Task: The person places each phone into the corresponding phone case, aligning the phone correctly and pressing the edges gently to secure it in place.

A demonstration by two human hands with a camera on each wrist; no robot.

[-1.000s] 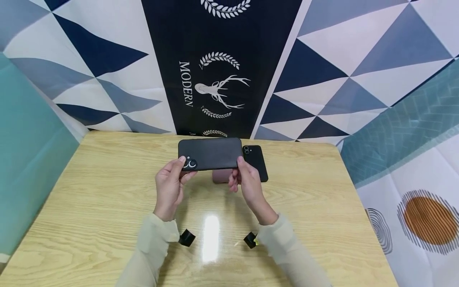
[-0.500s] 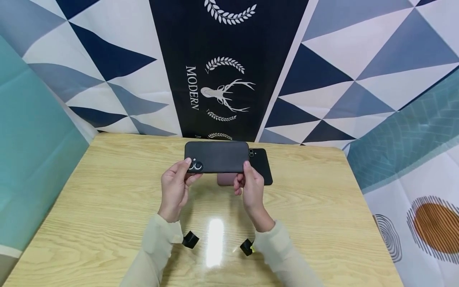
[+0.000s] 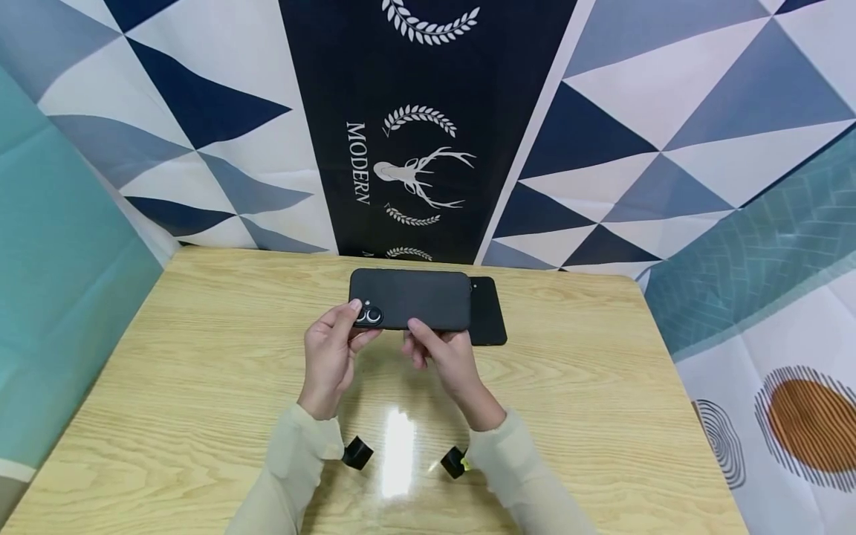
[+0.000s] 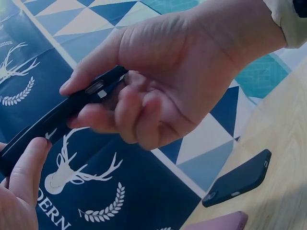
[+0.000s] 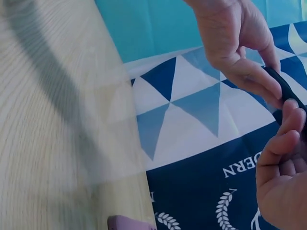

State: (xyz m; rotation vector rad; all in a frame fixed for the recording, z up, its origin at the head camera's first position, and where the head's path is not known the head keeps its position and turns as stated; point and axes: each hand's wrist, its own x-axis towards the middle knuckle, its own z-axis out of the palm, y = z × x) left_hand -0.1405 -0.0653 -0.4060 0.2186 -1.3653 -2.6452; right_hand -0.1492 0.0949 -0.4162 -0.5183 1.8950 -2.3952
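Note:
A black smartphone point(image 3: 417, 297) is held sideways above the table, its back and twin camera rings facing me. My left hand point(image 3: 328, 357) pinches its left end, thumb beside the lenses. With thumb at the lower edge, my right hand point(image 3: 451, 364) pinches it right of the middle. In the left wrist view the right hand point(image 4: 163, 72) is large, and a port opening shows in the phone's end point(image 4: 95, 86). Fingers of the left hand point(image 4: 24, 184) support the other end. The right wrist view catches only a dark sliver of the phone point(image 5: 283, 86).
A second black phone point(image 3: 488, 312) lies on the wooden table point(image 3: 200, 357), partly covered by the held one. A mauve slab point(image 4: 218, 223) lies beside it, hidden in the head view. Patterned cloth point(image 3: 428, 148) hangs behind. Small black blocks point(image 3: 357, 453) sit at both cuffs.
My right hand has slid left along the phone's lower edge from its right corner. The phone has shifted slightly right and down, now covering the mauve slab. My left hand keeps its grip.

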